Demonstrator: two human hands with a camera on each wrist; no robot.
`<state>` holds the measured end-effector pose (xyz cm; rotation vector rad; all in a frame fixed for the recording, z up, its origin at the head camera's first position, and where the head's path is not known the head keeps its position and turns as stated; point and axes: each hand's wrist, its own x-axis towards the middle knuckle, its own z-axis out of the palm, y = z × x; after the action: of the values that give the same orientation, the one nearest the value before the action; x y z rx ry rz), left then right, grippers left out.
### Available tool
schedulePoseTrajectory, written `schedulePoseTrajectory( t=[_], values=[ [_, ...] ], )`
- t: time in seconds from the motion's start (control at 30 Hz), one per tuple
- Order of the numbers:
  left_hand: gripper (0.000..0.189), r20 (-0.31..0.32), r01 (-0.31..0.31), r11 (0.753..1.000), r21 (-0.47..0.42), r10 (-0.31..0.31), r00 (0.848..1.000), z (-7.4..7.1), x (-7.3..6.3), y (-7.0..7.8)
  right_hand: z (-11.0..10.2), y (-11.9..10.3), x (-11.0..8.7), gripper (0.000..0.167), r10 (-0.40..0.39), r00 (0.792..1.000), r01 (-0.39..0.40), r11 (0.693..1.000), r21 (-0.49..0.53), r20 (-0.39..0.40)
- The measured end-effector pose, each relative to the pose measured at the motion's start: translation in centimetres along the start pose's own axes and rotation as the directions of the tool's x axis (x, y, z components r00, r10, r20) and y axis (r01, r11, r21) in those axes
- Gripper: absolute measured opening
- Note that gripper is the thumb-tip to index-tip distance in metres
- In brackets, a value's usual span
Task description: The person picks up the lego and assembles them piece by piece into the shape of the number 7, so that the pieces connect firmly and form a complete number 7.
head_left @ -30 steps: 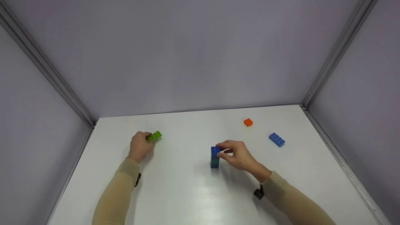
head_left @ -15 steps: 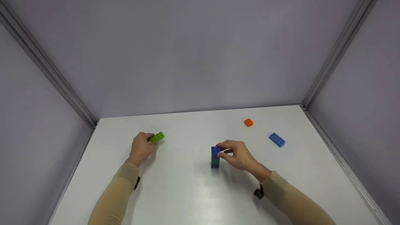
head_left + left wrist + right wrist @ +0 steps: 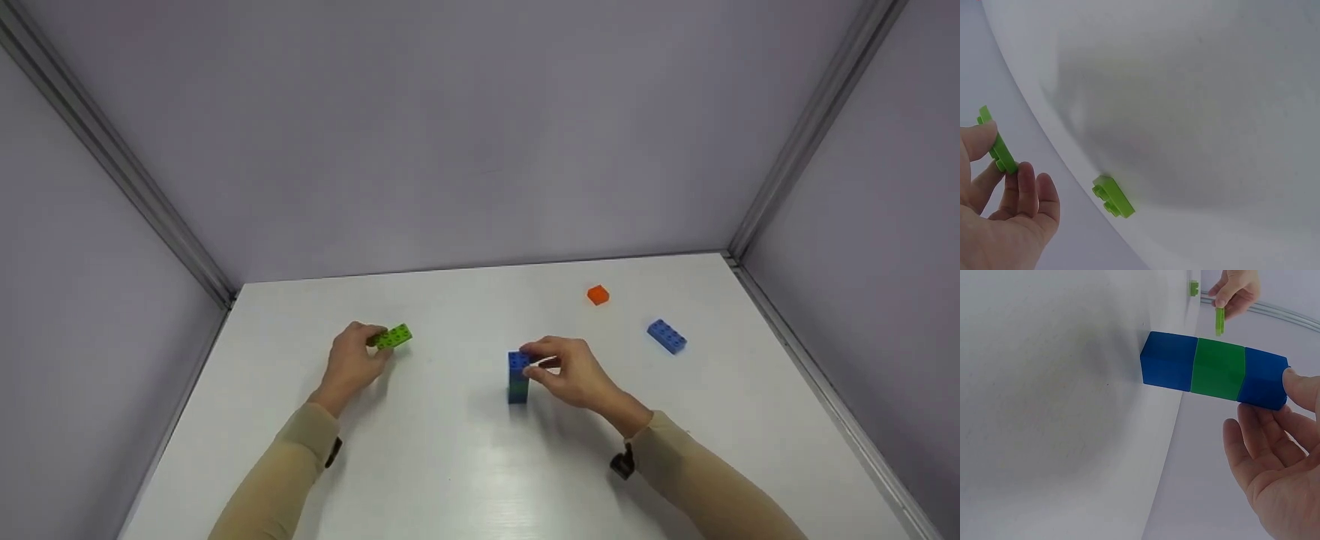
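My left hand (image 3: pixel 354 364) pinches a flat light green building brick (image 3: pixel 395 337) between thumb and fingers, off the table. In the left wrist view that held brick (image 3: pixel 1002 149) is seen edge-on, and a second light green brick (image 3: pixel 1113 196) lies on the table beyond the fingers; the hand hides it in the head view. Centre right, a tower of stacked bricks stands upright, blue at the bottom (image 3: pixel 1168 363), green in the middle (image 3: pixel 1219 370) and blue on top (image 3: pixel 1264 377). The thumb and fingers of my right hand (image 3: pixel 574 373) hold the top blue brick.
An orange brick (image 3: pixel 598 295) lies toward the back right of the white table (image 3: pixel 465 465). Nearer the right edge is a loose blue brick (image 3: pixel 667 337). Grey walls (image 3: pixel 480 150) close off the back and both sides.
My left hand has carried the light green brick to the right and slightly nearer, toward the tower. The right hand stays at the tower's top, and the tower has not moved.
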<state>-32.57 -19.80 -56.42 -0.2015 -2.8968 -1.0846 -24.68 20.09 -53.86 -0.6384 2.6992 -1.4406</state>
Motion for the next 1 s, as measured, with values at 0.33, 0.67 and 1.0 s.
schedulePoseTrajectory(
  t=[0.33, 0.67, 1.0],
  values=[
    [0.04, -0.01, -0.035, 0.999, -0.038, 0.035, 0.999, 0.6, -1.1, 1.6, -0.1, -0.2, 0.0, 0.037, 0.008, 1.0, -0.008, 1.0, 0.012, 0.001],
    [0.036, -0.016, -0.075, 0.993, -0.09, 0.074, 0.997, 1.3, -2.2, 3.0, 0.4, 0.1, -0.2, 0.034, -0.032, 0.999, 0.032, 0.999, 0.01, -0.023],
    [0.036, 0.034, -0.076, 0.984, -0.162, 0.082, 0.996, 1.3, -3.3, 4.6, 0.6, 0.1, -0.4, 0.034, -0.02, 0.999, 0.02, 1.0, 0.001, -0.038]
  ],
)
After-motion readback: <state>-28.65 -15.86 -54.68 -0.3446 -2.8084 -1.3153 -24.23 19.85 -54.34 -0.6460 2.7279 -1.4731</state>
